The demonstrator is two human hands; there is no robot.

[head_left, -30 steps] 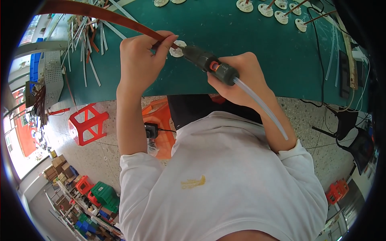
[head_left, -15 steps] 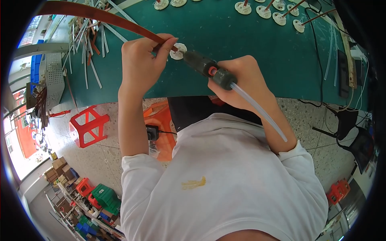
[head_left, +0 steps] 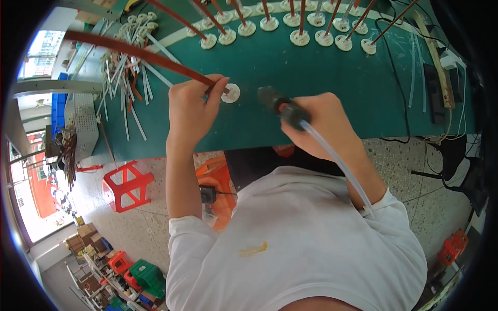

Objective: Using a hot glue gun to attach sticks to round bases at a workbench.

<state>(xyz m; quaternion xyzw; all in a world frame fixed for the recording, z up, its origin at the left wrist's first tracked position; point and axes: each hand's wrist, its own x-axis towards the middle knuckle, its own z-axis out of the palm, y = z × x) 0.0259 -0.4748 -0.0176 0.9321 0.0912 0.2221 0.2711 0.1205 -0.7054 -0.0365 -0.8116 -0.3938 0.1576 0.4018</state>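
My left hand (head_left: 192, 106) grips a long brown rod (head_left: 135, 53) near its end, where a white round disc (head_left: 231, 93) sits against the green table (head_left: 321, 83). The rod runs up and to the left, out toward the rim of the picture. My right hand (head_left: 327, 122) is closed around a black tool with a red ring (head_left: 280, 106); a clear hose (head_left: 342, 166) trails from it past my arm. The tool's tip points at the disc, a short gap away.
A row of brown rods standing in white discs (head_left: 301, 31) lines the far side of the table. Loose white and brown strips (head_left: 129, 88) lie at the left. A red stool (head_left: 127, 184) stands on the floor. Cables and a power strip (head_left: 446, 62) sit at the right.
The tool in my right hand has drawn back from the disc to the right. The view has shifted, showing more of the table and the far row of rods.
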